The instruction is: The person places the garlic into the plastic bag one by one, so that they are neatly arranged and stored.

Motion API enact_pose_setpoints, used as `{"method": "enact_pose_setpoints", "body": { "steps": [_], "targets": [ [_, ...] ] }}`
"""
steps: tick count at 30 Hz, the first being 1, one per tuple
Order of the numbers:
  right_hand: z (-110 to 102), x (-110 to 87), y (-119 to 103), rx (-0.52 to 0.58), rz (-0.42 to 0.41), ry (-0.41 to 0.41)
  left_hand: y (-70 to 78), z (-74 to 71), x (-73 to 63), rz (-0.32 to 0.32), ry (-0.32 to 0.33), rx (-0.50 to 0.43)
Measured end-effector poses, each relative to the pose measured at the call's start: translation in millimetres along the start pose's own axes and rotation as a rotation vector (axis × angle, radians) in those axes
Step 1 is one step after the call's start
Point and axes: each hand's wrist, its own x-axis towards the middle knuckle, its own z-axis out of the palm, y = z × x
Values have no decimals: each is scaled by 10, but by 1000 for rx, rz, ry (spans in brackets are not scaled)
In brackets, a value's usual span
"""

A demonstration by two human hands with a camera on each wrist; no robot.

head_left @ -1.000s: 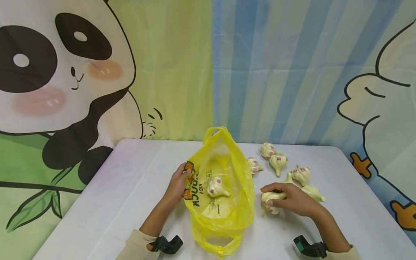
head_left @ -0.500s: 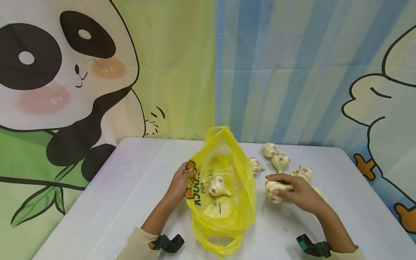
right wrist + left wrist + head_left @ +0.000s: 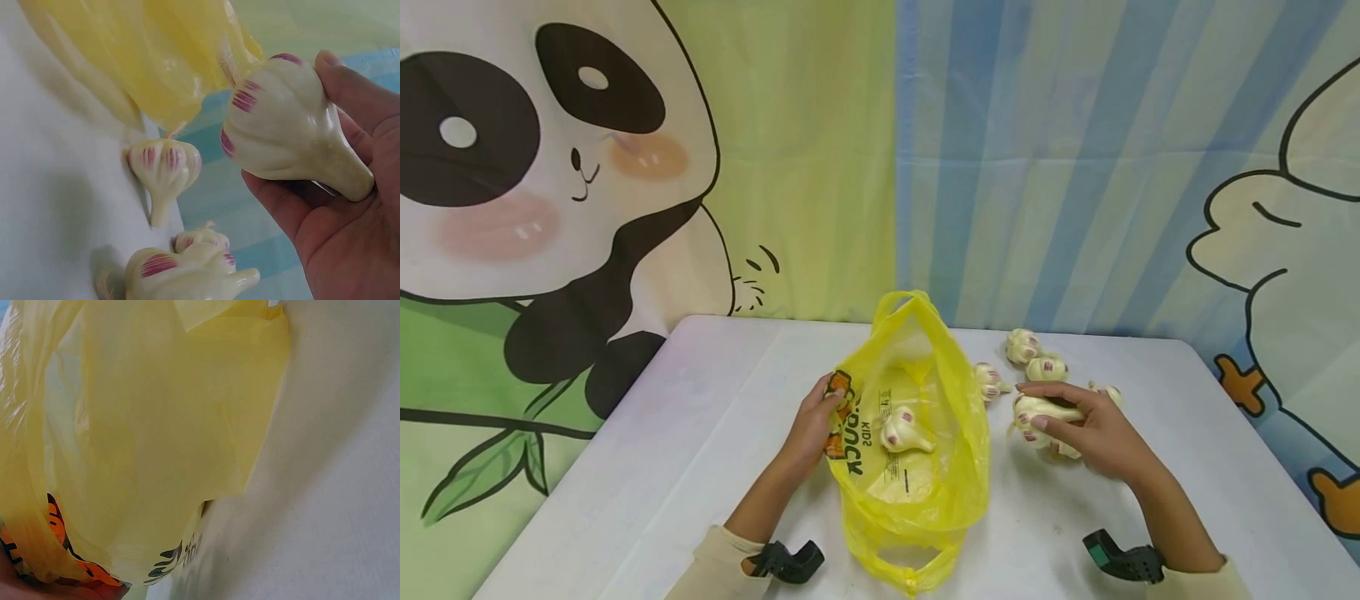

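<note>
A yellow plastic bag (image 3: 951, 492) with dark printing stands with its mouth spread wide, and one garlic bulb (image 3: 901, 428) lies inside. My left hand (image 3: 805, 429) grips the bag's left edge; in the left wrist view the yellow film (image 3: 156, 425) fills most of the picture, fingers at the lower left corner. Right of the bag, my right hand (image 3: 1097, 429) holds another garlic bulb (image 3: 281, 119), white with purple streaks, between thumb and fingers, raised off the table. Partly hidden under this hand is a further bulb (image 3: 1063, 450).
Several more garlic bulbs lie on the white table: one beside the bag (image 3: 990, 382), two at the back (image 3: 1022, 346), and one behind the right hand (image 3: 1108, 392). A printed cloth backdrop (image 3: 820, 167) hangs behind the table.
My right hand has lifted its garlic bulb off the table and carried it slightly toward the back. The left hand keeps its grip on the bag, which stays in place.
</note>
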Motion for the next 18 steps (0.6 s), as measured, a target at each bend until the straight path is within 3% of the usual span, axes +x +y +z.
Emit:
{"method": "enact_pose_setpoints", "body": {
  "steps": [18],
  "targets": [
    [-256,64,-290,-105,-88,126,24,1,-12,0,-9,8]
  ]
}}
